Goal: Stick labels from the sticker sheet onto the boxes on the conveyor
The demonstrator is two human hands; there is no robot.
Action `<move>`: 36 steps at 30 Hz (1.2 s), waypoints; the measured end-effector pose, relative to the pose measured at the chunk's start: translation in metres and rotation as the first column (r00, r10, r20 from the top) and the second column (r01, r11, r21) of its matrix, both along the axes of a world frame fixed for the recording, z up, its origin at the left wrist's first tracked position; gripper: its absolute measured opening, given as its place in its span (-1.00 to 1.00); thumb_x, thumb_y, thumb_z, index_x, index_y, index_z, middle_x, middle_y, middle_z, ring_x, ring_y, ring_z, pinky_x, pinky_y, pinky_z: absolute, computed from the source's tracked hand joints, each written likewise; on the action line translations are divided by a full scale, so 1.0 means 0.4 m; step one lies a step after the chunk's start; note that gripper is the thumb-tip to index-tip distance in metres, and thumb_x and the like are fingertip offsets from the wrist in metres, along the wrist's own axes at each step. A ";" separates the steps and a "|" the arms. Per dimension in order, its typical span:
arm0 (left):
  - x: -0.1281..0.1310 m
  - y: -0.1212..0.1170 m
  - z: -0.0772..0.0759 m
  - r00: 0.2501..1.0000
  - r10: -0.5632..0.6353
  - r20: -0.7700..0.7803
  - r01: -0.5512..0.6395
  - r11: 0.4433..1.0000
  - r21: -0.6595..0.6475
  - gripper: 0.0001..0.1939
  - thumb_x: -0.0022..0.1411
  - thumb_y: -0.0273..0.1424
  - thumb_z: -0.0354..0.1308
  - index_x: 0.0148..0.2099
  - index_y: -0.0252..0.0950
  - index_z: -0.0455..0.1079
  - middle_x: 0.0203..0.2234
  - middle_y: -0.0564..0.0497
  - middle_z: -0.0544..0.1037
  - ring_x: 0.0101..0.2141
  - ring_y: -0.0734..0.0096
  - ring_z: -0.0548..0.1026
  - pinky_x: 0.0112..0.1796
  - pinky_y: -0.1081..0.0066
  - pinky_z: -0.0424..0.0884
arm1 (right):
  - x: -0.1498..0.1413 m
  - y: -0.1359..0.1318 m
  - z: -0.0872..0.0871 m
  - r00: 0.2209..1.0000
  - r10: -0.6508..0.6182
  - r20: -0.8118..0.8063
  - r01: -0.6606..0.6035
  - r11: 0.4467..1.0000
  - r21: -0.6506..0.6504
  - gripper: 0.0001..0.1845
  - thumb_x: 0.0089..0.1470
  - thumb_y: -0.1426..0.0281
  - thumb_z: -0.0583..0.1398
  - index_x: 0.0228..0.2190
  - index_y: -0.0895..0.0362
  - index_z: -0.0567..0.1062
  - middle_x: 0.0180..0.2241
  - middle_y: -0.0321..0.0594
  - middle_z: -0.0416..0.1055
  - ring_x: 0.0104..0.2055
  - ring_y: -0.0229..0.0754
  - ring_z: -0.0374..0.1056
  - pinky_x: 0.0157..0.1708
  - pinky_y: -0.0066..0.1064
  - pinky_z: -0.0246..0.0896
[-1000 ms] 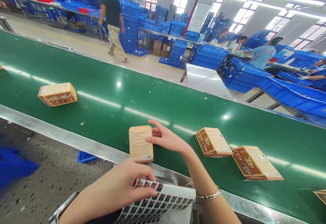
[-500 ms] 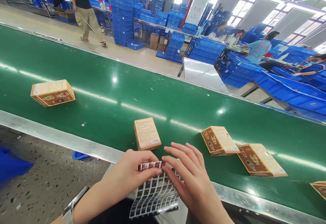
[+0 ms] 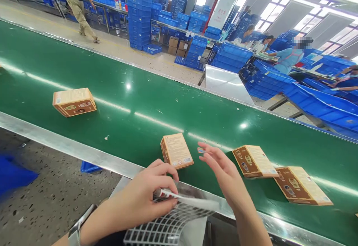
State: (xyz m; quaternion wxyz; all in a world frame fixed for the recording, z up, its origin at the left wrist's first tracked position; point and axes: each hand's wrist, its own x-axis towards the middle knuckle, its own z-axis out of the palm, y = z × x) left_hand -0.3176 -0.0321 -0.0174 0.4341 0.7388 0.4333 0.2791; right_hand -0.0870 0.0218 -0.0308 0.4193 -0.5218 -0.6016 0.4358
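My left hand (image 3: 142,195) is closed on a sheet of stickers (image 3: 165,225), a grid of small dark rectangles with white borders. The sheet's upper edge is rolled under my fingers and its lower part curves down toward me. Over the belt, my right hand (image 3: 228,171) pinches a small bluish sticker (image 3: 200,150) between thumb and fingertips, apart from the sheet. Just beyond my left hand, a tan and brown box (image 3: 176,150) lies on the green conveyor belt (image 3: 134,126), printed text and a barcode facing up. My right fingertips are to the right of this box, not touching it.
Farther left on the belt lies another box (image 3: 75,102). To the right are two touching boxes, one nearer (image 3: 253,162) and one farther right (image 3: 303,186). A metal rail (image 3: 69,147) edges the belt. Stacked blue crates (image 3: 140,14) and several people are beyond it.
My right hand has moved up and right, away from the sheet, with a small sticker in its fingertips. The sheet's right edge has lifted. The boxes have shifted right.
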 end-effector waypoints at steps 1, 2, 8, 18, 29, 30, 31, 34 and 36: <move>0.002 0.001 -0.011 0.999 -0.036 -0.030 0.039 0.995 0.095 -0.90 0.17 -0.53 0.19 -0.35 -0.25 0.47 0.04 -0.07 0.52 0.10 0.14 0.38 0.08 0.20 0.32 | -0.003 0.020 -0.007 0.999 -0.005 -0.048 -0.001 0.994 -0.109 -0.61 0.07 -0.01 0.26 -0.29 0.06 0.53 0.05 -0.06 0.49 0.04 0.03 0.43 0.02 -0.11 0.34; 0.005 0.004 -0.023 0.995 -0.066 -0.074 0.077 0.984 0.162 -0.88 0.15 -0.57 0.19 -0.35 -0.25 0.48 0.19 -0.07 0.42 0.23 0.07 0.26 0.20 0.09 0.19 | -0.009 0.038 -0.013 0.996 -0.007 -0.084 -0.010 0.980 -0.198 -0.53 0.02 -0.06 0.28 -0.26 0.07 0.56 0.04 -0.05 0.50 0.03 0.04 0.43 0.05 -0.10 0.31; 0.036 0.032 -0.072 0.961 -0.145 -0.235 0.191 0.963 0.190 -0.76 0.10 -0.68 0.10 -0.34 -0.26 0.49 0.39 0.03 0.06 0.37 0.09 0.04 0.33 0.05 -0.06 | -0.044 0.078 -0.019 0.986 -0.030 -0.166 -0.032 0.933 -0.359 -0.39 -0.25 -0.13 0.38 -0.31 0.09 0.61 -0.11 -0.10 0.58 -0.10 0.04 0.46 -0.08 -0.21 0.31; 0.082 0.042 -0.058 0.958 -0.188 -0.216 0.229 0.955 0.186 -0.76 0.08 -0.68 0.13 -0.38 -0.27 0.53 0.37 0.05 0.07 0.36 0.17 0.07 0.34 0.18 -0.01 | -0.017 0.074 -0.019 0.998 -0.063 -0.021 0.055 0.963 -0.264 -0.42 -0.28 -0.18 0.34 -0.53 0.09 0.50 -0.06 -0.05 0.55 -0.13 0.05 0.44 -0.18 -0.24 0.31; 0.123 0.055 -0.065 0.948 -0.254 -0.191 0.297 0.923 0.246 -0.79 0.10 -0.66 0.14 -0.44 -0.27 0.50 0.36 0.05 0.11 0.36 0.19 0.07 0.35 0.23 -0.09 | -0.001 0.053 -0.034 0.919 -0.250 0.305 0.261 0.965 0.004 -0.57 -0.07 -0.07 0.19 -0.44 0.05 0.41 -0.31 -0.08 0.55 -0.32 0.00 0.47 -0.33 -0.22 0.35; 0.127 0.057 -0.064 0.948 -0.264 -0.176 0.301 0.925 0.232 -0.79 0.10 -0.66 0.15 -0.44 -0.27 0.49 0.36 0.04 0.12 0.36 0.19 0.07 0.35 0.22 -0.10 | 0.002 0.054 -0.036 0.898 -0.286 0.334 0.291 0.956 0.038 -0.58 -0.07 -0.04 0.19 -0.39 0.06 0.40 -0.29 -0.07 0.55 -0.32 0.00 0.47 -0.33 -0.22 0.35; 0.129 0.059 -0.064 0.948 -0.276 -0.156 0.306 0.927 0.215 -0.80 0.10 -0.66 0.16 -0.44 -0.28 0.49 0.36 0.03 0.14 0.36 0.18 0.07 0.35 0.20 -0.11 | 0.007 0.057 -0.037 0.875 -0.331 0.354 0.327 0.942 0.073 -0.57 -0.08 -0.02 0.20 -0.33 0.06 0.38 -0.25 -0.06 0.54 -0.33 -0.01 0.47 -0.33 -0.22 0.34; 0.120 0.066 -0.071 0.946 -0.322 -0.039 0.324 0.933 0.157 -0.83 0.08 -0.65 0.20 -0.41 -0.29 0.50 0.34 -0.02 0.20 0.35 0.11 0.08 0.34 0.16 -0.08 | 0.025 0.067 -0.027 0.792 -0.498 0.355 0.455 0.867 0.202 -0.53 -0.08 0.03 0.21 -0.21 0.06 0.32 -0.16 -0.03 0.50 -0.34 -0.04 0.45 -0.29 -0.18 0.33; 0.095 0.070 -0.089 0.941 -0.320 0.112 0.310 0.945 0.099 -0.87 0.05 -0.62 0.25 -0.41 -0.29 0.50 0.30 -0.06 0.29 0.34 0.06 0.13 0.31 0.16 0.01 | 0.034 0.064 -0.008 0.797 -0.549 0.253 0.485 0.830 0.276 -0.54 -0.05 0.06 0.22 -0.18 0.06 0.33 -0.16 -0.05 0.49 -0.32 -0.06 0.46 -0.25 -0.16 0.34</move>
